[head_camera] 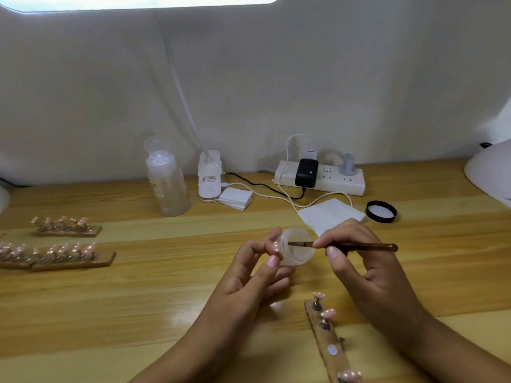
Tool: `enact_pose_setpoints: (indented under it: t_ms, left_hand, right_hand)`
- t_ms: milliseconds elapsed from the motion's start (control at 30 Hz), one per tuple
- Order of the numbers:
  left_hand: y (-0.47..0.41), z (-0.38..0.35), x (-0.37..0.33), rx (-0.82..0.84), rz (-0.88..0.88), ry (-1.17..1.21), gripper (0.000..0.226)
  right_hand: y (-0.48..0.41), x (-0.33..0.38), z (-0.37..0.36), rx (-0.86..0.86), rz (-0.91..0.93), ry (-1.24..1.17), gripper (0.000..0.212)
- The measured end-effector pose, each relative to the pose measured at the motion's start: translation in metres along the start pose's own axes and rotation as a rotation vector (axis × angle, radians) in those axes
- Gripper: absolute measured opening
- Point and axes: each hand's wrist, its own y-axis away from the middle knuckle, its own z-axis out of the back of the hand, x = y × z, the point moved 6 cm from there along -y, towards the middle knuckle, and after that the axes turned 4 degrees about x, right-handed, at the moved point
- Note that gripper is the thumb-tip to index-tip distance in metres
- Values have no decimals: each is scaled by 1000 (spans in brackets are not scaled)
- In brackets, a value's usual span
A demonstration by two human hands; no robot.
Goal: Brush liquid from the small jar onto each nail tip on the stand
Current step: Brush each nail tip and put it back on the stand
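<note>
Wooden table (138,299): left hand (249,283) pinches nail tip (275,247) beside jar (298,250) (seemingly uncapped); right hand (367,275) grips brush (345,246).

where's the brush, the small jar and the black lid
brush (359,247), head view, on the middle of the brown handle
small jar (300,254), head view, on its translucent side wall
black lid (381,211), head view, on its pale inner face

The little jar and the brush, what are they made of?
The small jar looks like frosted, see-through plastic: cloudy white, and the brush tip shows through its wall. The brush handle looks like glossy amber-brown plastic, perhaps resin, as light passes through it. Its bristles are dark; hair or synthetic, I cannot tell.
</note>
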Motion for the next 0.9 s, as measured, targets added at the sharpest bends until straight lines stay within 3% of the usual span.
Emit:
enact_pose_setpoints:
  t_ms: [267, 567, 767, 900]
  left_hand:
    - [1, -5, -1, 48, -10, -70, 18]
    - [0, 5, 3, -45, -2, 6, 10]
    - [-3, 10, 11, -57, 65, 103, 12]
    - [-1, 13, 9, -109, 73, -7, 17]
  right_hand:
    - [0, -9, -2, 48, -118, -93, 10]
    - [-1, -27, 20, -252, -290, -388, 17]
    - [1, -40, 25, -309, -377, -428, 27]
    - [1, -46, 27, -335, -412, -458, 33]
